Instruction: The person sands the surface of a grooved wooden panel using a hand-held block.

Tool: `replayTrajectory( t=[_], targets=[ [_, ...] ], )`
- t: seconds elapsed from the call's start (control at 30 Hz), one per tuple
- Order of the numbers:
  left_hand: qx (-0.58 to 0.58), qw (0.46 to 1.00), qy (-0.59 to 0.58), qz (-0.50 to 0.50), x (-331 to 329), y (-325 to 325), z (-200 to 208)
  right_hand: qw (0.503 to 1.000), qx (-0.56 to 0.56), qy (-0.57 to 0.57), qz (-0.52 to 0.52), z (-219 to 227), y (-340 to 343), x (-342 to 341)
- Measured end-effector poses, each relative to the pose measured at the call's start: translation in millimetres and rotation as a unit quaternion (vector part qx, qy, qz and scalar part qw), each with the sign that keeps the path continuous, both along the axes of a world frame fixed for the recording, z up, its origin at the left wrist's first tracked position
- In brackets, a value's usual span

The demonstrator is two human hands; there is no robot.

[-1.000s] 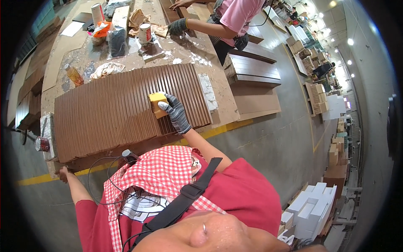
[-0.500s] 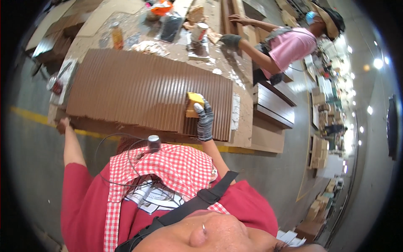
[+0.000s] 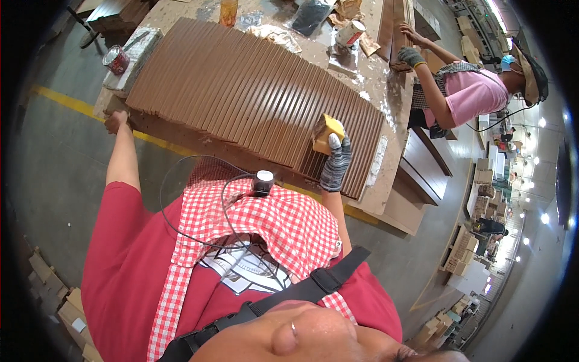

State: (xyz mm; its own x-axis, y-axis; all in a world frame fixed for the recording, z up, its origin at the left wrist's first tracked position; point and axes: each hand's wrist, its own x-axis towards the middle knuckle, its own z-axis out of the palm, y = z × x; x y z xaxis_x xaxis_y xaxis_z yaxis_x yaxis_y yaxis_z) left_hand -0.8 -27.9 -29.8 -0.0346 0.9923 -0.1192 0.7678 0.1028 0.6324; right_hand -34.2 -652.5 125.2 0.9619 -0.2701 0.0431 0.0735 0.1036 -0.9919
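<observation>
My right hand [image 3: 336,164], in a grey striped glove with white fingertips, grips a yellow sponge block [image 3: 329,134]. One side of the block is stained brown. It rests on a row of narrow brown slats [image 3: 241,96], laid side by side across the worktable [image 3: 386,202], toward their right end. Bare, my left hand [image 3: 116,122] is curled at the table's near left corner, just beyond the slats' left end; its fingers are partly hidden.
A paint can [image 3: 116,59] stands on a white-smeared block at the left. Along the far side are an amber bottle [image 3: 228,12], a crumpled rag [image 3: 274,37] and a white can [image 3: 350,33]. Across the table, a co-worker [image 3: 464,90] handles brown boards [image 3: 395,33]. A cable loops before my apron.
The whole view has shifted and turned, so the table sits higher and tilted. The sponge block stays in my right hand near the slats' right end. The co-worker's hands have moved along the boards.
</observation>
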Motion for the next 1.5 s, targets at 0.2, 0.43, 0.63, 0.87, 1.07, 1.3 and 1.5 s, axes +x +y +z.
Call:
replayTrajectory(
  t=[0.2,0.43,0.63,0.87,1.07,1.3,1.5],
  targets=[
    [0.013,0.999,-0.027,0.041,-13,1,14,1.0,0.0,0.004,0.003,-6,0,-1],
    [0.004,1.0,-0.004,0.02,-14,37,-23,1.0,-0.025,0.013,-0.005,3,5,-4],
    [-0.009,0.992,0.094,-0.078,-20,42,-18,1.0,-0.026,0.015,-0.006,4,5,-5],
    [0.054,0.996,0.068,-0.031,-23,28,-10,1.0,-0.023,0.012,0.0,9,7,-5],
    [0.032,0.999,-0.02,0.02,-12,6,4,1.0,0.001,0.008,0.025,-7,-6,-3],
    [0.085,0.995,0.033,-0.032,-25,25,-15,1.0,-0.017,0.003,0.017,-6,-2,-6],
    [0.044,0.998,-0.054,0.013,-12,-11,23,1.0,-0.002,0.014,0.002,6,-2,-9]
  ],
)
